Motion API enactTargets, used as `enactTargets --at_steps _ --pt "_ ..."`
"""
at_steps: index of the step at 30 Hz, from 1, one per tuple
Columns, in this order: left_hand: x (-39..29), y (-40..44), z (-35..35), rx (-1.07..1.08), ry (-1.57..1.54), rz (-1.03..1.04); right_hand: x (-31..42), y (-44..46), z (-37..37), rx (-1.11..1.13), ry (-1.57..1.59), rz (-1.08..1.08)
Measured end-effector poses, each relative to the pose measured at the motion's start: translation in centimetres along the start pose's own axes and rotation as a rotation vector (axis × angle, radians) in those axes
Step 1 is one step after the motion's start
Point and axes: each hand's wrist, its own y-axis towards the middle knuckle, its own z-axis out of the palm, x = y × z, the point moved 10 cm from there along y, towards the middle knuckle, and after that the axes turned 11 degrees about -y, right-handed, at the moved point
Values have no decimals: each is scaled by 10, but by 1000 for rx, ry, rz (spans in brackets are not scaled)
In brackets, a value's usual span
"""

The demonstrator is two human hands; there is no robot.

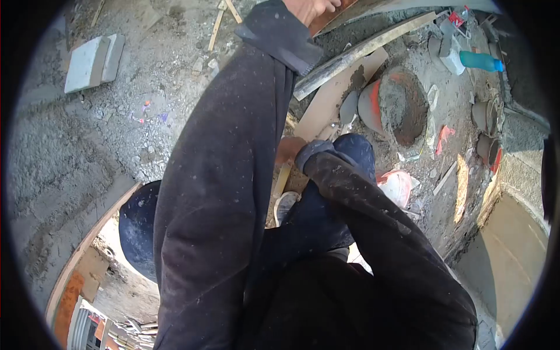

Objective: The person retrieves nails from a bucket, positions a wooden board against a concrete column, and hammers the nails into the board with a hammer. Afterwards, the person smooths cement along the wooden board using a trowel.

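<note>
Judging by this crouched reach, the right hand (289, 149) does best braced just above centre, and the left hand (309, 9), at 12 o'clock, light and even beside the brown board (331, 17), between 12 and 1. The left sleeve (216, 151) partly hides the right grip and the frame cuts the left one, so I cannot tell whether either pinches anything. Counted: two slabs (86, 64) at 10, one plank (366, 56) at 1, one large bucket (366, 111) at 2, one bottle (475, 60) farther out at 2.

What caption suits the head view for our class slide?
Left hand stretched forward, right hand nearer, close to plank and grimy bucket.
</note>
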Motion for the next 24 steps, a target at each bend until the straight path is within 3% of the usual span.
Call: enactTargets --at_steps 4,5,7,8,10,12,13,14,17,19,23,24 --pt "0 -2 -4 -78 -99 -35 -64 5 167 148 35 3" --pt "-3 -8 0 -93 -103 -33 -50 17 156 171 -98 8" --pt "-3 -14 -2 -117 -117 -36 -18 6 121 195 -252 5" --pt "-1 -12 -4 -114 -121 -42 3 -16 63 -145 -39 -76" --pt "2 -9 -10 -106 -116 -36 40 -59 -28 -485 176 -156" --pt "10 -6 -15 -68 -168 -78 66 -47 -64 -129 -352 -6" --pt "9 -10 -13 -74 -179 -78 18 -33 -54 7 106 394" --pt "9 -9 -12 -52 -170 -83 23 -40 -77 -26 115 401" --pt "10 -2 -14 10 -153 -99 69 -113 -154 -139 886 419" --pt "13 3 -17 42 -171 -115 93 -170 -202 -271 1047 438" --pt "11 0 -17 77 -210 -126 109 -255 -282 -306 636 495" --pt "8 -1 -15 79 -211 -114 113 -273 -311 -485 483 463"
